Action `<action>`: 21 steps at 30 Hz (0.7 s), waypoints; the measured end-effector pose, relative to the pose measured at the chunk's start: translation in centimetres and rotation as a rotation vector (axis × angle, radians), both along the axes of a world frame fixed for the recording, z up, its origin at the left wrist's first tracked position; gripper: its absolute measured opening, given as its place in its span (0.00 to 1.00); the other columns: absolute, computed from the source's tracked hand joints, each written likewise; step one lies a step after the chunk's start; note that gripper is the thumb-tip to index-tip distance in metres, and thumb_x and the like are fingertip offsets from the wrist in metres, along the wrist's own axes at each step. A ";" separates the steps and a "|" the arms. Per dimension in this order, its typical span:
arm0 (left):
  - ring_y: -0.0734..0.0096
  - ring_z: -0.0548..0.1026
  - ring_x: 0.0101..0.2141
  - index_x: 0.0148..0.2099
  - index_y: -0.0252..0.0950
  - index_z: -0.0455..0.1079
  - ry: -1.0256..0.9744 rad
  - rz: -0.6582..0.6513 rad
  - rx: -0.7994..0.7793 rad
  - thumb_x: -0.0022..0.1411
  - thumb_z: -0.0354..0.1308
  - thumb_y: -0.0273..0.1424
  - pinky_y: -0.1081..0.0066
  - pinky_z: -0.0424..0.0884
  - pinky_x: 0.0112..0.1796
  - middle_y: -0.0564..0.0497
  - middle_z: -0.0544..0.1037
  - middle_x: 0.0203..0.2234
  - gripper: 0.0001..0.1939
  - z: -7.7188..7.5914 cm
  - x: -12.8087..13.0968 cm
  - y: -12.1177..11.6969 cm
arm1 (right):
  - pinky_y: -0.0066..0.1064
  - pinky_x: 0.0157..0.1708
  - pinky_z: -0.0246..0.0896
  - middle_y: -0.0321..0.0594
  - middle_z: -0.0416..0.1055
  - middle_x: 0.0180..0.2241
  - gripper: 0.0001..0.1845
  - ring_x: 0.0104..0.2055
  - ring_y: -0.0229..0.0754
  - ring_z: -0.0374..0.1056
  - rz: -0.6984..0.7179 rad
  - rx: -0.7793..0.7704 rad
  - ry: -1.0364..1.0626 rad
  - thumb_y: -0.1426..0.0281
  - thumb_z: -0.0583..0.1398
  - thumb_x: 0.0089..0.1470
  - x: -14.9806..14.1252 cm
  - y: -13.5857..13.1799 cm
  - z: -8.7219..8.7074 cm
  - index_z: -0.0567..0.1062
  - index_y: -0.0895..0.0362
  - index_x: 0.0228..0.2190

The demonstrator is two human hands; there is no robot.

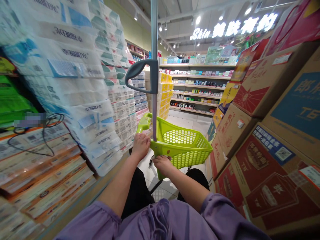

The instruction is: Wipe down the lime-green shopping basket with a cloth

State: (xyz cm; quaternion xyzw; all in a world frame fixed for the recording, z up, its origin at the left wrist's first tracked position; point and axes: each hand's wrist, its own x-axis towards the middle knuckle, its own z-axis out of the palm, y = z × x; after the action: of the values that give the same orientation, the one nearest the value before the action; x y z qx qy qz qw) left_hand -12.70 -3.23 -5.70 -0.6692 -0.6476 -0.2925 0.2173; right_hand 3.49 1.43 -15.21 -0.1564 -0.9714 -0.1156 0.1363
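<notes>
In front of me stands a lime-green shopping cart [185, 155] with a perforated plastic basket, which looks empty. Rising from its rear is an upright metal pole [154, 113] that carries a grey loop handle [150, 90]. My left hand [141, 146] is closed around the green frame left of the pole, just below a raised green grip [144, 123]. Lower down and to the right, my right hand [162, 164] has its fingers curled over the cart's rear frame under the basket. The fingertips of both hands are partly hidden.
Tall stacks of wrapped paper packs [80, 80] line the left side. Printed cardboard cartons [240, 133] are piled close on the right. A tiled aisle [181, 116] runs ahead to stocked shelves [197, 81]. A black cable [43, 136] lies over packs at far left.
</notes>
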 end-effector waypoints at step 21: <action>0.59 0.66 0.44 0.36 0.39 0.70 0.003 -0.017 -0.010 0.66 0.44 0.32 0.52 0.57 0.54 0.48 0.71 0.34 0.13 0.0 -0.2 0.0 | 0.37 0.43 0.61 0.45 0.72 0.46 0.12 0.45 0.46 0.64 0.045 0.015 0.087 0.72 0.58 0.58 0.5 0.2 0.5 0.74 0.56 0.43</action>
State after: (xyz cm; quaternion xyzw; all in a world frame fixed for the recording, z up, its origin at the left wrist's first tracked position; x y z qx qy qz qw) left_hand -12.93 -3.22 -5.70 -0.6762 -0.6430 -0.2900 0.2127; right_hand 4.03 1.63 -14.69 -0.1383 -0.9669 -0.1130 0.1823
